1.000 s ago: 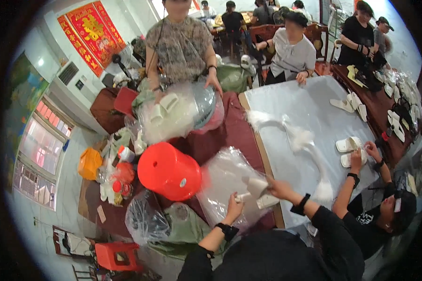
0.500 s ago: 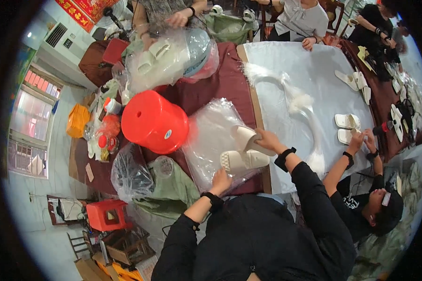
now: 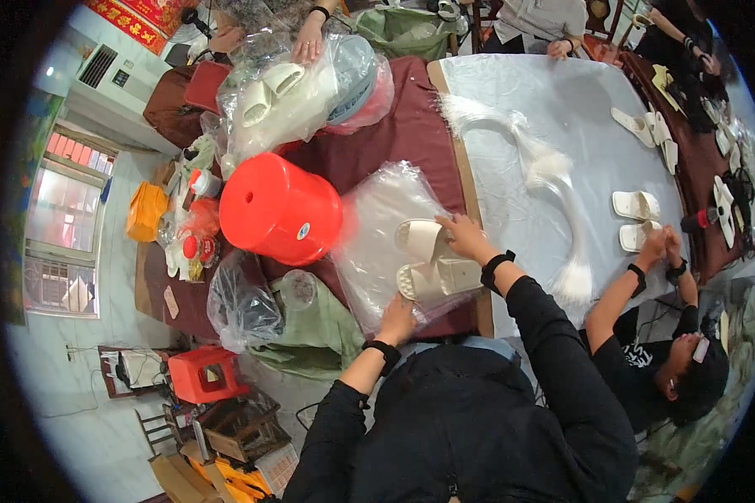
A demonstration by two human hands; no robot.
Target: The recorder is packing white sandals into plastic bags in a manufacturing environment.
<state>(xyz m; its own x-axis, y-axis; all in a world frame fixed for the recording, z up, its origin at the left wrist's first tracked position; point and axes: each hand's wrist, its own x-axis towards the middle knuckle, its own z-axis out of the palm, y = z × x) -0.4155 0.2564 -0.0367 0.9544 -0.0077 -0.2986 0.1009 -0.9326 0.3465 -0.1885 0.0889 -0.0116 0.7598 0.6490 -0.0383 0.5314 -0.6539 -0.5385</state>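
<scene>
The left hand (image 3: 398, 318) was nearest, its fingers partly bent at the left end of the lower slipper (image 3: 439, 279); I could not tell whether it gripped or only touched. Just beyond, the right hand (image 3: 466, 238), half curled, met the right edge of the upper slipper (image 3: 419, 239), its hold equally unclear. In the earlier view that slipper was tilted above its mate; now it lay flatter, beside it. Both were over clear bags (image 3: 373, 226) on the surface (image 3: 377, 117), right of the red bucket (image 3: 277, 201). The bucket bore a small sticker (image 3: 304, 231), too small to read. Rightward, a co-worker's black shirt (image 3: 621, 348) showed white lettering. Farthest, red banners (image 3: 134, 23) carried gold characters, partly in view.
</scene>
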